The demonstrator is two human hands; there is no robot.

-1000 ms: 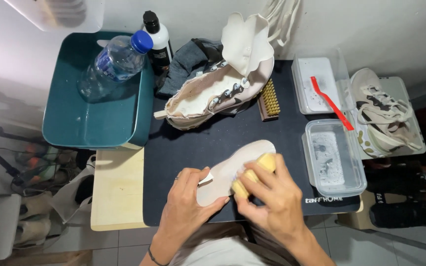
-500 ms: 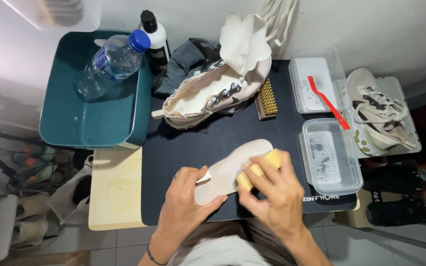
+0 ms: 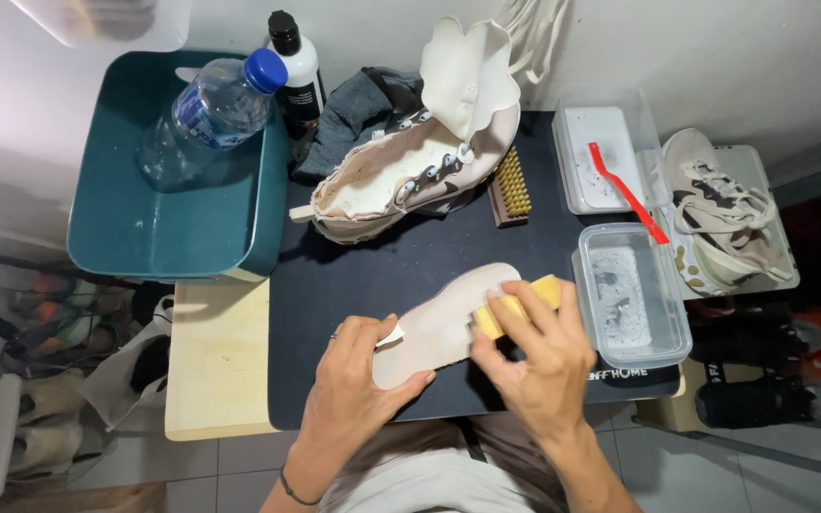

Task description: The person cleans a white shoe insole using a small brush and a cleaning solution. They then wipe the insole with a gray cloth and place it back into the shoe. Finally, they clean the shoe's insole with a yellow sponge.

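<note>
A pale shoe insole (image 3: 448, 318) lies on the black mat (image 3: 382, 275). My left hand (image 3: 358, 389) presses down on the insole's near end and holds it flat. My right hand (image 3: 534, 356) grips a yellow sponge (image 3: 515, 304) and pushes it against the insole's far half. A cream high-top shoe (image 3: 420, 171) lies on its side at the back of the mat, its tongue pulled up and its laces out.
A wooden brush (image 3: 508, 187) sits beside the shoe. Right of the mat stand a clear tub of soapy water (image 3: 631, 296) and a lid holding a red toothbrush (image 3: 627, 193). A teal tray (image 3: 173, 218) holds a water bottle (image 3: 206, 119); a black-capped cleaner bottle (image 3: 298, 66) stands behind.
My right hand has shifted the sponge slightly along the insole. My left hand stays on the near end.
</note>
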